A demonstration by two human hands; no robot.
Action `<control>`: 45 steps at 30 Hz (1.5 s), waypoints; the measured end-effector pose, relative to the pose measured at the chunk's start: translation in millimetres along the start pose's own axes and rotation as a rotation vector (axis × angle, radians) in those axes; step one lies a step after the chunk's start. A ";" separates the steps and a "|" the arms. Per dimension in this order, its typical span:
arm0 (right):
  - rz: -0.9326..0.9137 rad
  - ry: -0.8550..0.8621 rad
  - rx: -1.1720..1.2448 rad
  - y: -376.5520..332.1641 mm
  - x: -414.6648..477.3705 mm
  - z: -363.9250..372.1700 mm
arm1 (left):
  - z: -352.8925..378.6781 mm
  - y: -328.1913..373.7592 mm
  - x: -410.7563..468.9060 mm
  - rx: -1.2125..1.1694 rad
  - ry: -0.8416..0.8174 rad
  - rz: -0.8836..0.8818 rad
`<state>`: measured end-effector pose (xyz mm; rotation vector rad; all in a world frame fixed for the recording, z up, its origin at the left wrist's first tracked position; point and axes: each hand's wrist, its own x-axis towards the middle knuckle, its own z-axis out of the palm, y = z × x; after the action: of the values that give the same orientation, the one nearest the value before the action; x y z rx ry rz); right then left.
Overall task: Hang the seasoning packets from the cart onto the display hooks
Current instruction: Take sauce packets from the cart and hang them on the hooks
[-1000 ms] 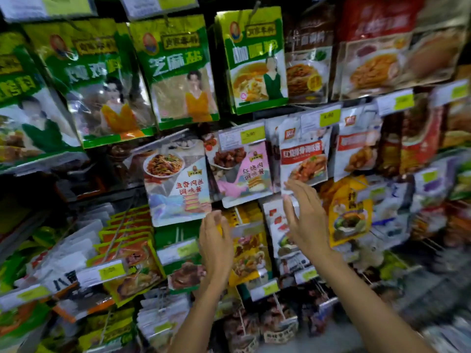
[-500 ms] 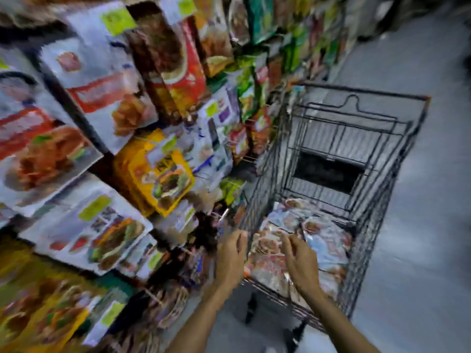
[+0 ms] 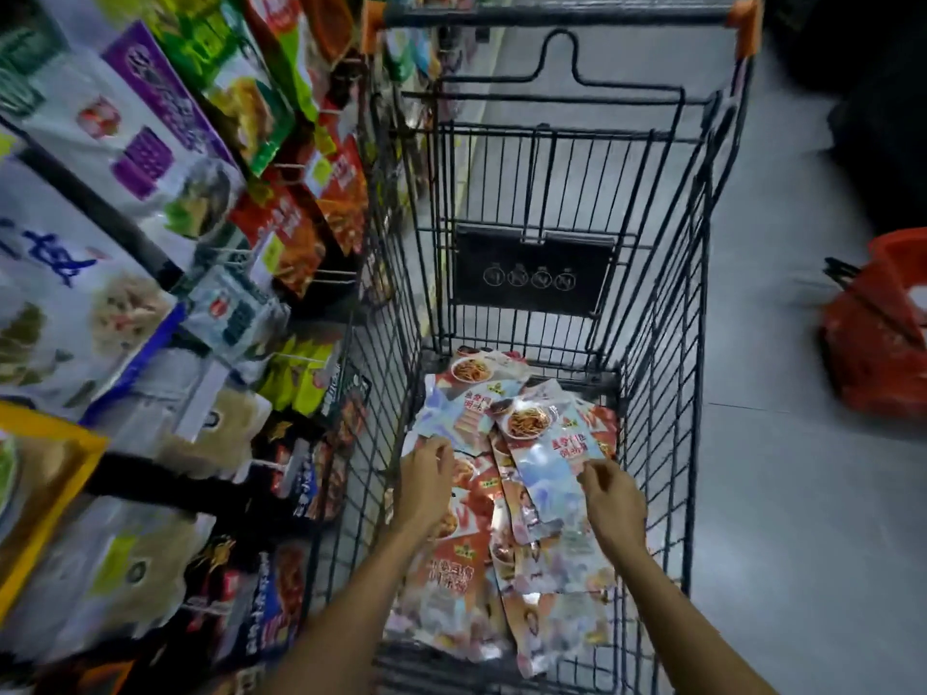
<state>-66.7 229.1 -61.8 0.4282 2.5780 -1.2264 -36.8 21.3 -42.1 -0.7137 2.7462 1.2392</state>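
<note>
Left hand (image 3: 426, 476) inside cart (image 3: 652, 343), fingers curled onto packets (image 3: 451, 584) beneath it, grip unclear | right hand (image 3: 614, 499) beside it, fingertips (image 3: 589, 474) at near edge of blue packet (image 3: 552, 459), hold unclear | hanging display (image 3: 150, 158) left of the 2 hands

Wire cart (image 3: 662, 393) stands on grey floor (image 3: 802, 494); seasoning packets (image 3: 552, 453) lie overlapping in a loose heap on its bottom.
</note>
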 end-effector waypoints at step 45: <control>0.432 -0.181 0.439 -14.1 82.4 14.0 | 21.7 -0.8 166.7 -0.212 -0.062 -0.220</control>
<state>-146.6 222.3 -89.1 0.8613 1.9188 -1.5657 -188.5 -28.6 -94.8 -0.9477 2.4311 1.4852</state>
